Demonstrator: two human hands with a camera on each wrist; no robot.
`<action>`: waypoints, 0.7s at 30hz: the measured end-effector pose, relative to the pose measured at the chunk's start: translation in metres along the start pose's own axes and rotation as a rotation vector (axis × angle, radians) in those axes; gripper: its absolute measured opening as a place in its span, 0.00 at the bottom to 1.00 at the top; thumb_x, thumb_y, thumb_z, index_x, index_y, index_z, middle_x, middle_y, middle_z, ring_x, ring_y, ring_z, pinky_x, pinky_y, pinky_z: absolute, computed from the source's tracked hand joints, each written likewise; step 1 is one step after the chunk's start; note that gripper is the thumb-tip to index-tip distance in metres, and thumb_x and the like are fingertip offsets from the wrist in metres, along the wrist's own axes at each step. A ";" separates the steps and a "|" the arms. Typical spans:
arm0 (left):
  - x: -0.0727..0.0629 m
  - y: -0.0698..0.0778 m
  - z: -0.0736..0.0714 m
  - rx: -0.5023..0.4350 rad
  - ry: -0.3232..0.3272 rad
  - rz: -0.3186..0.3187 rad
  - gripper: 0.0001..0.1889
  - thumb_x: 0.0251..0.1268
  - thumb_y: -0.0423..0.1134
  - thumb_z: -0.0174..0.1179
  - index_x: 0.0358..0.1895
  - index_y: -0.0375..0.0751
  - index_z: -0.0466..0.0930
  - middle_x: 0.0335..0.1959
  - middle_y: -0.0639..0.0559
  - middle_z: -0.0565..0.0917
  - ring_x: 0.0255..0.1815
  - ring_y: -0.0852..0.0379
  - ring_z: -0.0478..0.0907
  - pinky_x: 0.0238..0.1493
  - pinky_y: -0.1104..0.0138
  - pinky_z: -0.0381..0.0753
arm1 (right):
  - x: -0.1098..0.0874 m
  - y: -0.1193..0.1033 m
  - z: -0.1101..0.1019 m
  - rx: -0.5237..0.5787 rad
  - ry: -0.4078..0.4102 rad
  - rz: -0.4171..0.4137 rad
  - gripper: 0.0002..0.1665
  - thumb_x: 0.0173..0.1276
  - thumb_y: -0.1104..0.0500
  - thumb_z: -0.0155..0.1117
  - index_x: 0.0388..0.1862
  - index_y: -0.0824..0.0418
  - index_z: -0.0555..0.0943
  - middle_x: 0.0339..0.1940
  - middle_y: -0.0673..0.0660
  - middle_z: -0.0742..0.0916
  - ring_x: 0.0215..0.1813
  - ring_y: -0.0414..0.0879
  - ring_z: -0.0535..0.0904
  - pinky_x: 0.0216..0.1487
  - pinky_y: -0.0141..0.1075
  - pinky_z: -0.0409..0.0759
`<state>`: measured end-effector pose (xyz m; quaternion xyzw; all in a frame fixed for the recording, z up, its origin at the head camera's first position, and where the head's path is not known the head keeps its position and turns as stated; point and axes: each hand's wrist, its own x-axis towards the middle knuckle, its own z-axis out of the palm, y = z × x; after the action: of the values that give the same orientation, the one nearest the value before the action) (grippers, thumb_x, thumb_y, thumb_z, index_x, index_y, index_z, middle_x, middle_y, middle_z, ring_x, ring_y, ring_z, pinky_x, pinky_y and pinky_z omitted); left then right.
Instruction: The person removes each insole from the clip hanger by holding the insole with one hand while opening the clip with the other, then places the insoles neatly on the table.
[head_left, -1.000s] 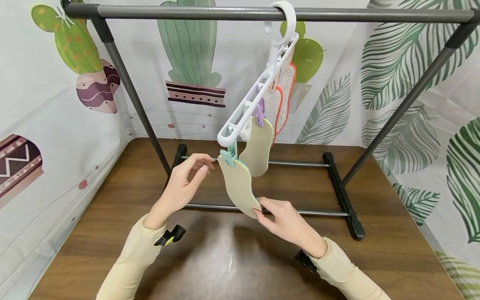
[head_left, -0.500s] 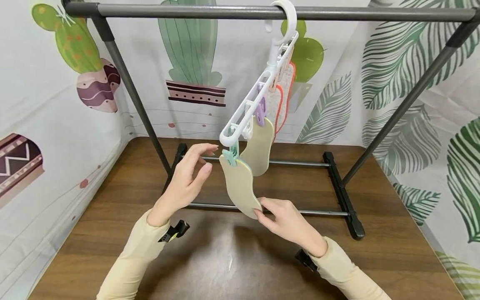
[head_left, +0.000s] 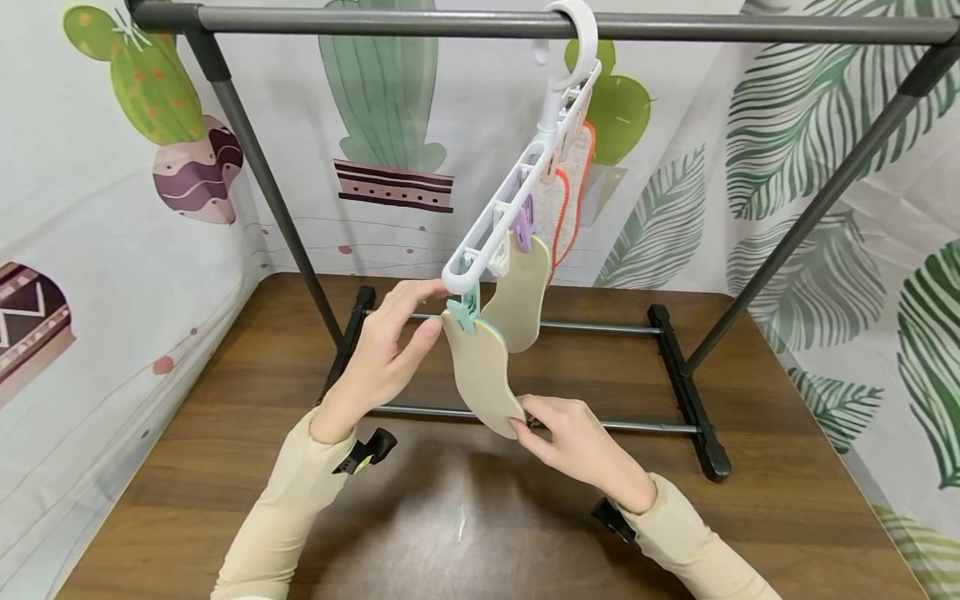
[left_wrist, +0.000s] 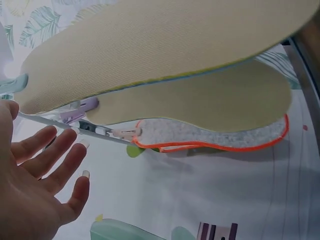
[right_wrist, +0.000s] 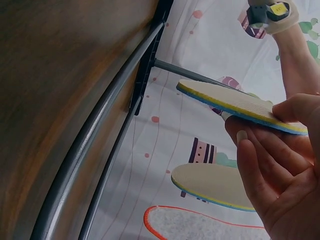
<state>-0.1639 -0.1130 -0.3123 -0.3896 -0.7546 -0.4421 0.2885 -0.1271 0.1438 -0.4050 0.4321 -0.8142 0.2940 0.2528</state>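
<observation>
A beige insole (head_left: 478, 379) with a yellow and blue edge hangs from a teal clothespin (head_left: 463, 316) at the near end of a white clip hanger (head_left: 504, 200). My right hand (head_left: 581, 446) pinches its lower end between thumb and fingers. Beside the clothespin is my left hand (head_left: 378, 358), its thumb tip close to the insole's upper edge. In the left wrist view, the fingers (left_wrist: 60, 155) of that hand are spread, with nothing held; the thumb tip is partly cut off. Behind hangs a second beige insole (head_left: 521, 296) from a purple clothespin (head_left: 523, 223).
Grey felt insoles (head_left: 576, 187) with orange edging hang farther back on the hanger. The hanger hooks over the top bar (head_left: 375, 22) of a dark metal rack, whose feet (head_left: 688, 392) stand on a wooden table (head_left: 187, 500). A printed cloth (head_left: 285, 150) covers the wall behind.
My left hand has moved right to the clothespin, its fingers opening wider on the way. My right hand keeps its pinch on the insole's lower end.
</observation>
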 end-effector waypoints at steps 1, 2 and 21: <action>0.001 0.001 0.001 -0.004 0.007 0.009 0.27 0.77 0.54 0.43 0.60 0.32 0.73 0.54 0.40 0.80 0.57 0.49 0.74 0.61 0.64 0.71 | 0.000 0.000 0.000 0.005 -0.001 -0.005 0.03 0.68 0.61 0.58 0.33 0.54 0.77 0.25 0.43 0.82 0.29 0.32 0.78 0.32 0.25 0.79; 0.003 0.001 0.001 -0.007 0.014 0.018 0.28 0.77 0.54 0.43 0.59 0.32 0.73 0.53 0.40 0.80 0.56 0.47 0.75 0.61 0.64 0.71 | 0.000 0.000 0.000 0.007 -0.002 -0.010 0.04 0.68 0.61 0.58 0.33 0.54 0.77 0.25 0.43 0.82 0.29 0.32 0.78 0.32 0.25 0.79; 0.018 0.012 0.003 -0.084 0.003 0.114 0.26 0.77 0.50 0.42 0.54 0.27 0.74 0.47 0.37 0.79 0.53 0.50 0.73 0.58 0.69 0.71 | 0.001 0.001 0.001 0.006 0.008 -0.009 0.04 0.68 0.60 0.59 0.32 0.54 0.77 0.24 0.43 0.81 0.28 0.32 0.76 0.30 0.24 0.78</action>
<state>-0.1639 -0.1006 -0.2945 -0.4431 -0.7117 -0.4567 0.2977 -0.1287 0.1432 -0.4051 0.4355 -0.8102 0.2971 0.2561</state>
